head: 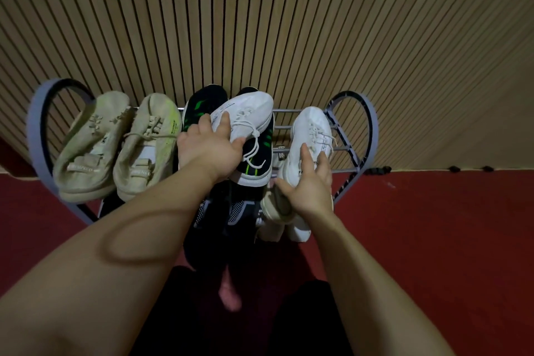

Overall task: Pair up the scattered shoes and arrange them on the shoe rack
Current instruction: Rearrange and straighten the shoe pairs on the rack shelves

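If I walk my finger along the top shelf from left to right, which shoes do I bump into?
Beige shoe → second beige shoe → black shoe with green marks → white sneaker gripped by the left hand → second white sneaker under the right hand. Another black shoe is mostly hidden under the first white sneaker.

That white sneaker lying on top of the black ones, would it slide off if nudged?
Probably. The white sneaker lies tilted across the black sneakers, not flat on the rack, so it looks unsteady. The left hand grips it. Its loose laces dangle and might snag.
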Demonstrator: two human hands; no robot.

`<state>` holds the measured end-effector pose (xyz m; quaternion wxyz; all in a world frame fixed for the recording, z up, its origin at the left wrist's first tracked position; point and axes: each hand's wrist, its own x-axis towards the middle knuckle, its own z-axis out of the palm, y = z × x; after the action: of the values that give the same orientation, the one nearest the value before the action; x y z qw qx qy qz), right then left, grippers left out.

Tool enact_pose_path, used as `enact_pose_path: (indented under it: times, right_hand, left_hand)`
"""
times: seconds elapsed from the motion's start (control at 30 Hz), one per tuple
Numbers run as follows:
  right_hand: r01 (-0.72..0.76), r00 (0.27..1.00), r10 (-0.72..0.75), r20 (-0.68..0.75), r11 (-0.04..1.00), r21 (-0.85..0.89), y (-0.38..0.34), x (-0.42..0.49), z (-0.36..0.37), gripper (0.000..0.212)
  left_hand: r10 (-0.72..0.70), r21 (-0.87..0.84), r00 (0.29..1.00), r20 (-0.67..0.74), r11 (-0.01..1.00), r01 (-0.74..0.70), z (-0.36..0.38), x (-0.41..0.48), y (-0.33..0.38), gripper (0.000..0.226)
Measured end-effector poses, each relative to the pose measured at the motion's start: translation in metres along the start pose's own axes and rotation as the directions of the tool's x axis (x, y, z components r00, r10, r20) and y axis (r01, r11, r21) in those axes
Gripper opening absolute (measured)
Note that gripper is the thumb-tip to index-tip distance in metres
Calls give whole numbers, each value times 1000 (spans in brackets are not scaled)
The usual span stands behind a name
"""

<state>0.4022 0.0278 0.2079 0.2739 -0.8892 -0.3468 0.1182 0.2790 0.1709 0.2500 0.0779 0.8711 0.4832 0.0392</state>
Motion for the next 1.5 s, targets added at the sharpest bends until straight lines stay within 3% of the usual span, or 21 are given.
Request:
enact_pose_path:
  times: [0.2,0.37,0.53,0.67,0.77,1.07,1.23,1.3,1.43,1.5]
  right_hand:
    - [132,988,-136,-70,990,-57,45,16,-47,86]
    - [82,991,-96,-97,986,-143,67,29,-64,84]
    - [-39,974,-5,-228,982,-187,63,34,-47,86]
    - [-41,940,-44,-337,970,-241,56,32,-34,79]
    - [-88,904,5,-427,981,-176,50,37,-25,75]
    - [-25,906,-59,-420,981,-191,63,39,-31,76]
    - [-132,929,54,-366,972,-193,50,44,-30,77]
    - [-147,946,74,-317,965,-215,48,43,-32,77]
    - [-138,968,72,-241,954,-267,46,36,-37,82]
    - [-93,975,30,-221,956,-279,43,29,-36,80]
  left_hand:
    - [4,18,1000,-17,1000,-4,3,2,-2,64]
    - [1,35,999,-38,999,0,4,0,1,64]
    - [-8,30,1000,-29,1000,9,3,-1,-1,65]
    - [-9,26,999,-37,1000,10,3,-1,2,64]
    - [-13,22,999,-41,1000,14,3,-1,1,64]
    - [-16,24,999,-43,1000,17,3,-2,2,64]
    - [-3,14,1000,-26,1000,4,-1,-1,1,68]
    - [11,-43,1000,27,999,-10,-8,2,-3,78]
    - [79,-207,963,259,978,-25,-32,3,-19,118]
    - [135,-214,939,317,974,-68,-37,-2,-27,122]
